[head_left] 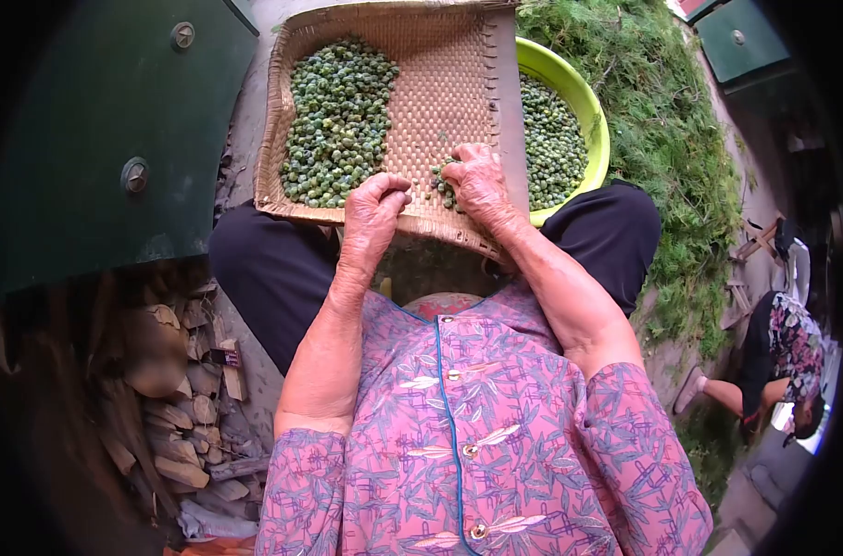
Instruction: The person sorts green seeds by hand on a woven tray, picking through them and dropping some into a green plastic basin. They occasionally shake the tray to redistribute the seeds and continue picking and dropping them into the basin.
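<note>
A shallow woven basket tray point(440, 83) rests across the lap, with a large heap of small round green fruits point(338, 120) on its left side. Over the tray's near edge is my left hand point(377, 211), its fingers curled in and the thumb against them; whatever they hold is hidden. To the right of it, my right hand point(477, 185) has its fingers curled over a smaller cluster of green fruits point(442, 183) on the weave. A bright green basin point(599, 130), holding many more of the same fruits, stands partly under the tray's right edge.
Cut feathery green branches point(662, 148) cover the ground on the right. Split firewood point(185, 445) is piled at lower left, below a dark green door point(97, 139). Another person point(778, 361) is bent over at the far right.
</note>
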### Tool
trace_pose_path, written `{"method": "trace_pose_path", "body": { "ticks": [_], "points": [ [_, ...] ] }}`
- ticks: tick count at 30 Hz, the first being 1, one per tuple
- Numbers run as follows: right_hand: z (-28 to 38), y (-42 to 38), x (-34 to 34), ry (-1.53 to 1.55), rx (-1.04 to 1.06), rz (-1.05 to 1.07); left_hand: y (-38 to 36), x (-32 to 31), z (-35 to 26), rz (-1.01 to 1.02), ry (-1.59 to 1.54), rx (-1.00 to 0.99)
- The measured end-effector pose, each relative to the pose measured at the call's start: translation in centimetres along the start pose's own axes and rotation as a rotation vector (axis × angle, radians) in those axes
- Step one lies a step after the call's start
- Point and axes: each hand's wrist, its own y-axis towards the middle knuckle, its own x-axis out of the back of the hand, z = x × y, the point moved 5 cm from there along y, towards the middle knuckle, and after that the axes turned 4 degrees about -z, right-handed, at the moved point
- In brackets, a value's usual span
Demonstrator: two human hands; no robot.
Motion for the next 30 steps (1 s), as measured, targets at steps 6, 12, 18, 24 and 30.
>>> {"method": "trace_pose_path", "body": {
  "ticks": [6,12,18,24,30],
  "points": [
    [-1.1,1.0,-1.1,-0.097,-0.14,-0.14,0.1,1.0,0.6,-0.106,-0.38,0.176],
    [0.4,1.2,-1.2,-0.138,-0.074,-0.134,0.4,0.9,0.9,-0.149,-0.532,0.208],
    [0.5,0.8,-2.4,-0.129,-0.084,-0.067,0.5,0.7,0.8,-0.144,-0.522,0.21],
    [0.4,0.4,-0.8,0.005,-0.107,-0.177,0.5,0.5,0.6,-0.121,-0.412,0.18],
    [1.9,-1.2,3.4,0.622,-0.323,-0.189,-0.6,-0.6,-0.6,-0.008,-0.203,0.156]
  ]
}}
